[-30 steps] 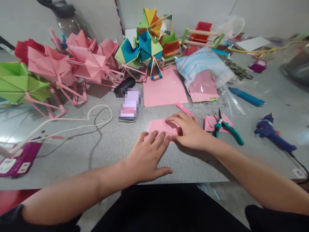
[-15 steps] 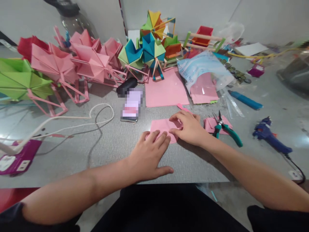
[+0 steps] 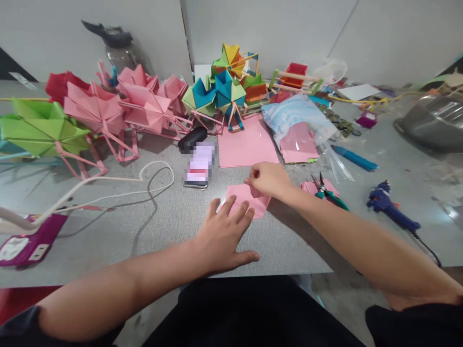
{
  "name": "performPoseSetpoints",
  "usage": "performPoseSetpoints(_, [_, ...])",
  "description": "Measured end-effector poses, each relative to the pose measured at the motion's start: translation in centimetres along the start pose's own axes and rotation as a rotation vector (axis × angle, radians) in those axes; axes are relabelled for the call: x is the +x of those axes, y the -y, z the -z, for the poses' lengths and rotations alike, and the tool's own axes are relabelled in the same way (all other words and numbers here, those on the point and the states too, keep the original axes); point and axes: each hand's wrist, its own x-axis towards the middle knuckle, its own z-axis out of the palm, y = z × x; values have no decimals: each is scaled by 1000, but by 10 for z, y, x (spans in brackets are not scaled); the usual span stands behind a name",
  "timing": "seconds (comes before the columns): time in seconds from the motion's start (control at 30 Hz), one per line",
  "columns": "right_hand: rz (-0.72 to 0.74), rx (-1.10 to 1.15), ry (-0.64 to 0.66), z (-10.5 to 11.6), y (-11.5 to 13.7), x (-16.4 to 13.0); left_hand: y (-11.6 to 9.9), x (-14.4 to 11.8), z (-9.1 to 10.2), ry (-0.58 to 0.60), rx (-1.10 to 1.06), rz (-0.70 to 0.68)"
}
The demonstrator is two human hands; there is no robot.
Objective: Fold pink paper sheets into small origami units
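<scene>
Fingers (image 3: 228,206) of my left hand (image 3: 222,235) lie spread and loose in the head view, tips on the small piece of pink paper (image 3: 259,206) that sits on the table (image 3: 177,214) before me. Those of my right hand (image 3: 270,178) curl inward at its far right part, though I cannot tell whether they pinch it; a smartphone (image 3: 198,164) lies left, needle-nose pliers (image 3: 330,195) right.

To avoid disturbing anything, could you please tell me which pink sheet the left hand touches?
The small pink paper sheet under the left hand; the large one lies farther back, others in the printed plastic bag or beneath green-handled pliers.
</scene>
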Motion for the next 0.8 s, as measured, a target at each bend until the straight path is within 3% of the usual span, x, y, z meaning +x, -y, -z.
performPoseSetpoints(0.1, [105, 57, -43, 7, -7, -10, 2, 0, 0, 2, -13, 4])
performPoseSetpoints(0.2, [235, 86, 78, 10, -19, -33, 3, 0, 0, -12, -16, 24])
performPoseSetpoints(0.27, [324, 21, 91, 10, -28, -47, 3, 0, 0, -14, -15, 40])
performPoseSetpoints(0.4, [297, -107, 95, 9, -42, -60, 2, 0, 0, -2, -9, 51])
performPoseSetpoints(0.63, [170, -169, -26, 15, -64, -50, 3, -1, 1, -3, 21, 46])
performPoseSetpoints(0.8, [272, -71, -103, 13, -68, -54, 6, 1, 5, -33, 16, 40])
